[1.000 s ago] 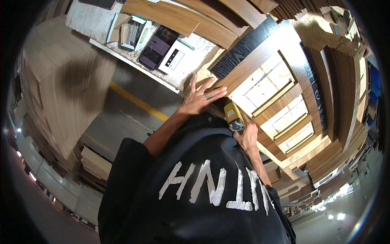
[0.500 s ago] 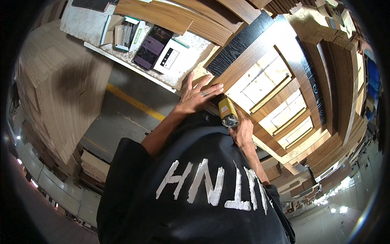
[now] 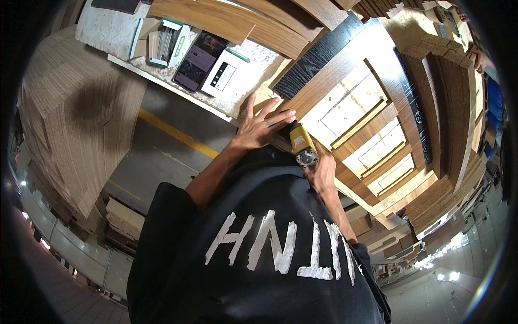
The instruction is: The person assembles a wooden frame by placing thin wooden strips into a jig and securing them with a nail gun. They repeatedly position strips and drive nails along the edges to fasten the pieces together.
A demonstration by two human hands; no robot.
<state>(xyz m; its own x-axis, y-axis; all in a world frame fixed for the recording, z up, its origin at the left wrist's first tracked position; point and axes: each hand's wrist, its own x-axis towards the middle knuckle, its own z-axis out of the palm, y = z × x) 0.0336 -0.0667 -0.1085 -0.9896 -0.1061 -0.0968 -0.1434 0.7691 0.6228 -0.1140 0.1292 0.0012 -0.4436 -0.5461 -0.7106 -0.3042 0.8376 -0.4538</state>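
One yellow, silver-ended power tool (image 3: 302,142) sits at one brown wood-grain frame's (image 3: 372,135) near-left edge, its long axis pointing away from the black-shirted person (image 3: 243,291), slightly left; the right hand (image 3: 324,173) grips it, the left hand (image 3: 256,130) spreads open just beside.

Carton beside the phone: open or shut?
Open: the carton's brown flap is spread outward, and thin grey strips show inside.
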